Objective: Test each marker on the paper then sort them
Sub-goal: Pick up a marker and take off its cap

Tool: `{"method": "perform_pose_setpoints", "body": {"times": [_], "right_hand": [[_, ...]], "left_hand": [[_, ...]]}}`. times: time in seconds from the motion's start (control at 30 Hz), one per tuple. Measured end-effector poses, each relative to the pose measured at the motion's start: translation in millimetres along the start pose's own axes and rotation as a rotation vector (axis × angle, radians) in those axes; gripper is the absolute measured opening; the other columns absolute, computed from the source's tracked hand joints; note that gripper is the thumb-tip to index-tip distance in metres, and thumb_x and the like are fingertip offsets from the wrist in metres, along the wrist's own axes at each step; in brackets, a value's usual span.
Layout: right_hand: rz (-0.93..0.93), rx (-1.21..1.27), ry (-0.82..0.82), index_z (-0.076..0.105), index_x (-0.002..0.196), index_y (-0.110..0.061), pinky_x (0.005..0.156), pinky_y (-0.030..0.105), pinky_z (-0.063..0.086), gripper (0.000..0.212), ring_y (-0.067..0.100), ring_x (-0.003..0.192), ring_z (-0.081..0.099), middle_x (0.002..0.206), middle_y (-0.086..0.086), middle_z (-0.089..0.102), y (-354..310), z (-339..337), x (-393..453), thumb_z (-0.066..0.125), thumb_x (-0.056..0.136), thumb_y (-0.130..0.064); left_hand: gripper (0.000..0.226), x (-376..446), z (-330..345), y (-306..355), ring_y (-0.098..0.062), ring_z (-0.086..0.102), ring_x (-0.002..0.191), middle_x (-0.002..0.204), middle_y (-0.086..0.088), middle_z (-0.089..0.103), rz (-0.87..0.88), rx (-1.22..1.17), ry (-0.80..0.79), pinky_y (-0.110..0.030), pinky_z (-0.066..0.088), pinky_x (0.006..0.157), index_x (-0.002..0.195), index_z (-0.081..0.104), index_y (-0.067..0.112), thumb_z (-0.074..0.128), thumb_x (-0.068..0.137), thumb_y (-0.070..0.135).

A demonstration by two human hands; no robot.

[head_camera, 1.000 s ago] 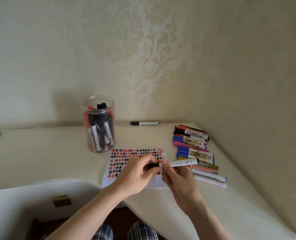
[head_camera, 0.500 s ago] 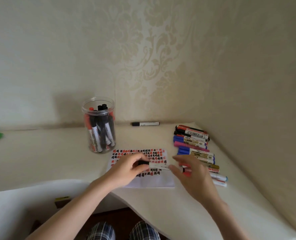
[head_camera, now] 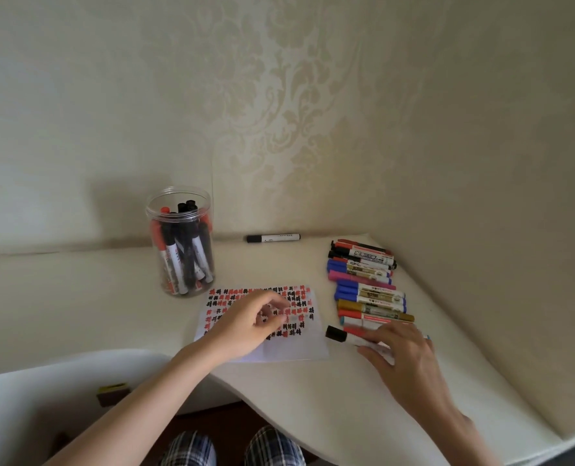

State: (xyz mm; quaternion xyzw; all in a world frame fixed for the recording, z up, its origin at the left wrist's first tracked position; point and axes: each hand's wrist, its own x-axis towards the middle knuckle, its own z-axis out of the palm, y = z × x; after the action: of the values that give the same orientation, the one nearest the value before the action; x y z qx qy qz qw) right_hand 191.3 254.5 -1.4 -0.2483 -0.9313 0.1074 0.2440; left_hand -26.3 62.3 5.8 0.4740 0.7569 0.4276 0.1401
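A black-capped marker is held down on the desk under the fingers of the right hand, which are laid over its white barrel; whether they are curled round it or merely pressed on top cannot be told, since the hand hides the barrel's far end. The marker is laid at the near end of a row of sorted markers, just beside the lowest of them, its black cap pointing toward the paper. The left hand is hovered over the paper with the fingers loosely curled; something small and blurred is seen at the fingertips, and what it is cannot be made out. The paper is covered in rows of red and black test marks, with a bare strip left along its near edge. Farther off, a clear jar holding red and black markers is stood upright, and a single black marker is laid against the wall. Such a marker is judged light, stiff and smooth, so it is likely to roll on the desk if nudged; it is best taken by the middle of the barrel between thumb and fingers, and set parallel to its neighbours so that it is stopped by them.
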Motion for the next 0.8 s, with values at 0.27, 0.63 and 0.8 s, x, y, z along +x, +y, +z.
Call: {"method": "perform_pose_setpoints", "body": {"times": [0.27,0.63,0.8], "right_hand": [[-0.023,0.017,0.092,0.075,0.099,-0.026,0.077,0.039,0.048,0.030,0.023,0.097,0.062,0.100,-0.004,0.068,-7.7,0.3,14.3,0.084,0.073,-0.016],[-0.118,0.176,-0.102,0.073,0.104,-0.028,0.092,0.037,0.045,0.015,0.015,0.104,0.058,0.106,-0.009,0.067,-52.8,57.5,87.1,0.065,0.091,-0.026],[-0.167,0.205,0.058,0.074,0.092,-0.026,0.082,0.042,0.051,0.012,0.013,0.091,0.063,0.091,-0.013,0.070,-41.6,56.8,88.8,0.074,0.083,-0.019]], "left_hand": [[0.022,37.3,9.9,-0.4,-0.005,0.060,0.092,0.112,0.008,0.060,-0.045,0.119,0.136,-0.026,0.053,0.087,0.112,0.063,0.024,0.062,0.093,0.013],[0.058,132.0,-25.8,-33.5,-0.026,0.022,0.146,0.160,-0.007,0.021,-0.249,0.552,0.087,-0.039,0.025,0.117,0.152,0.024,0.011,0.049,0.100,0.017],[0.055,161.1,-19.0,-54.6,-0.031,0.024,0.140,0.154,-0.010,0.026,-0.258,0.763,0.025,-0.044,0.031,0.110,0.149,0.025,0.012,0.044,0.101,0.030]]}}
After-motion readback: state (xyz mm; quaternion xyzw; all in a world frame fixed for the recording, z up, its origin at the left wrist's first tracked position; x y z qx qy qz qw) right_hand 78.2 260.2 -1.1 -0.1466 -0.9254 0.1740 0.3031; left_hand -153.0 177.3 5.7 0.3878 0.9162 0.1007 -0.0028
